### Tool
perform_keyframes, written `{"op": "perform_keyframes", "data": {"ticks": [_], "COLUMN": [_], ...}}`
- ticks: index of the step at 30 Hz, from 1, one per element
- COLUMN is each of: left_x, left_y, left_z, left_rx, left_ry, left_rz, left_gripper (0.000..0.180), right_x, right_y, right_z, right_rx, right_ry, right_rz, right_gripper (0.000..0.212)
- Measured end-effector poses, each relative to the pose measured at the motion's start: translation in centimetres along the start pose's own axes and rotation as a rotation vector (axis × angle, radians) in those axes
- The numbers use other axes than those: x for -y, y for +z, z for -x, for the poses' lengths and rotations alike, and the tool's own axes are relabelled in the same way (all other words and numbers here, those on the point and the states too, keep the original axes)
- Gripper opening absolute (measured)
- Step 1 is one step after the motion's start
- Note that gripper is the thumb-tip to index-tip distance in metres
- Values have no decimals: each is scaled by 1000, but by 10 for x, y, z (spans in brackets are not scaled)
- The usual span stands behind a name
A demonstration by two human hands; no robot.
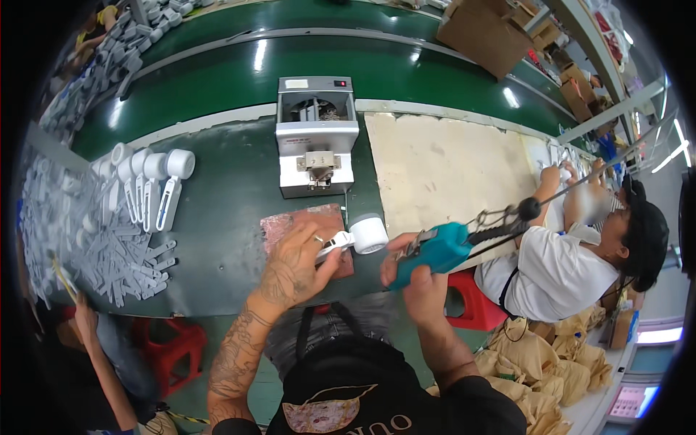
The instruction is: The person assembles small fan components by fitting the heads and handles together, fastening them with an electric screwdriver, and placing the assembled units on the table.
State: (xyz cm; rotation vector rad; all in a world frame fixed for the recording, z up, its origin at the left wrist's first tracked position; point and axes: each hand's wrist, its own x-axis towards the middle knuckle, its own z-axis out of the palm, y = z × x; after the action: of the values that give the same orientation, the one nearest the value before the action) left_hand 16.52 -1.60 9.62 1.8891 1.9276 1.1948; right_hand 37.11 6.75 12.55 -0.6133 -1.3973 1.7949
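Note:
My left hand [290, 267] rests over a worn reddish pad [326, 214] on the bench. Its fingers are closed on the handle of a white scoop-shaped part [370, 235], whose round cup points right. In my right hand [420, 290] is a teal electric screwdriver [444, 250], tilted, with a dark coiled cord running up to the right. Its tip is hard to make out; the body is just right of the white cup. Beyond the pad stands a grey screw feeder [317, 138] with small metal pieces in its open top.
Several white scoop-shaped parts [179, 165] lie at left, beside a pile of grey handle pieces [130, 264]. Cardboard [442, 163] covers the bench at right. A green conveyor [217, 69] runs behind. A co-worker [558, 261] sits at right, and another person's arm [94, 341] shows at lower left.

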Motion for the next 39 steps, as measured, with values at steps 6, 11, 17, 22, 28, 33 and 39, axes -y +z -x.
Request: {"op": "perform_keyframes", "data": {"ticks": [6,11,17,22,28,33,39], "left_x": [19,26,21,22,23,20,24], "left_y": [-7,-4,-4,-2,-1,-5,-3], "left_z": [-2,10,7,6,6,5,7], "left_rx": [39,-27,-57,-49,-49,-50,-21], "left_ry": [-32,63,0,-16,-34,-27,-57], "left_rz": [-50,-87,-115,-74,-97,-75,-88], "left_gripper": [29,41,42,41,41,41,41], "right_x": [6,-22,-41,-43,-26,-18,-27], "right_y": [49,82,90,87,75,63,60], "right_z": [-74,-143,-164,-163,-129,-111,-112], "right_rx": [112,79,131,166,76,90,128], "right_ry": [-310,-433,-453,-370,-228,-186,-196], "right_rz": [-142,-62,-24,17,-17,55,65], "right_gripper": [70,58,49,45,50,57,55]}}
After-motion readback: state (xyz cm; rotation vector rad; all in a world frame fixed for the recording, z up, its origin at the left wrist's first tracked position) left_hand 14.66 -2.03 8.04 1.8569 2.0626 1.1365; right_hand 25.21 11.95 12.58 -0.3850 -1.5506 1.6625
